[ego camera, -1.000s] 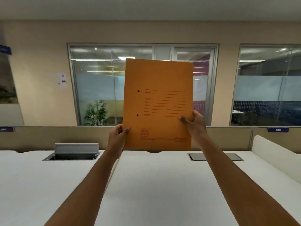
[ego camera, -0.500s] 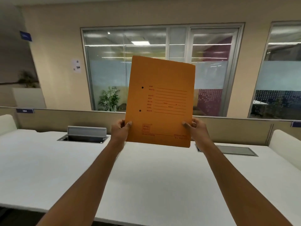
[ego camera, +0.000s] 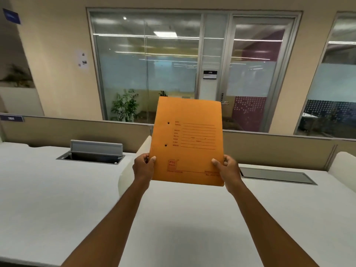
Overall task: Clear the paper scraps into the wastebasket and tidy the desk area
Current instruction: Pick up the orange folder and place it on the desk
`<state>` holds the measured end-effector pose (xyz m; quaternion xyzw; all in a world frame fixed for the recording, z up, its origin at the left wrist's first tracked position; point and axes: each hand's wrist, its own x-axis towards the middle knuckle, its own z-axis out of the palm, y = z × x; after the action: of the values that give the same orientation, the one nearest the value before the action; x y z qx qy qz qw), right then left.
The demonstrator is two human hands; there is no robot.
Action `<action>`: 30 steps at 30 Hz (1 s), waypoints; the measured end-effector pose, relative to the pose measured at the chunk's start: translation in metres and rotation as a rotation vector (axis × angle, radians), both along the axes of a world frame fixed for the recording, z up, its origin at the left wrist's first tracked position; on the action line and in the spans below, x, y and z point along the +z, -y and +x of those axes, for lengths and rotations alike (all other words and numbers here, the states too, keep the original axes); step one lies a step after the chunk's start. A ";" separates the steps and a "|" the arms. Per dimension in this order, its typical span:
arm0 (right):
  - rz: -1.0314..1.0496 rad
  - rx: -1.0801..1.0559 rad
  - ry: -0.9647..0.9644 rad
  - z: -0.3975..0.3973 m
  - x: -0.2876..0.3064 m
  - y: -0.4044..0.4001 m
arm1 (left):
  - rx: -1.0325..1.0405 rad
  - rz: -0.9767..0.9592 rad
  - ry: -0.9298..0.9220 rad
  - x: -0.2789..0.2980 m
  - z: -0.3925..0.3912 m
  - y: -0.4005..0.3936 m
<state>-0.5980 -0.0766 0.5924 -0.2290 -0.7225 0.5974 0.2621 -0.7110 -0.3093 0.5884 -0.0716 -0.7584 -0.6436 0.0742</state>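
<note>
Orange folder held upright in the air above the white desk. Left hand pinches its lower left edge, right hand its lower right edge. Thumbs on the printed front, fingers clamped behind.

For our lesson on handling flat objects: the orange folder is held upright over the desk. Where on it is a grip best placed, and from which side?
Grip the orange folder at its two lower side edges, coming in from left and right. It is thin, flat and upright, so thumbs in front and fingers behind pinch it well, as the left hand and right hand do now. That probably also limits flopping.
</note>
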 end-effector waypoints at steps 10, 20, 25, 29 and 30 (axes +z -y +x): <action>-0.027 -0.027 0.191 -0.080 -0.067 -0.004 | 0.040 -0.121 0.143 -0.075 -0.079 -0.009; -0.120 -0.040 0.361 -0.206 -0.152 -0.037 | 0.083 -0.252 0.285 -0.138 -0.198 -0.039; -0.167 -0.044 0.416 -0.274 -0.189 -0.046 | 0.115 -0.326 0.314 -0.165 -0.264 -0.053; -0.178 -0.037 0.459 -0.320 -0.221 -0.056 | 0.121 -0.418 0.341 -0.192 -0.310 -0.062; -0.178 -0.035 0.468 -0.328 -0.227 -0.057 | 0.126 -0.440 0.345 -0.198 -0.317 -0.064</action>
<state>-0.9256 -0.0199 0.3658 -0.3957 -0.7039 0.5848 0.0769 -1.0281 -0.2452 0.3907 0.0719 -0.8841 -0.4606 -0.0331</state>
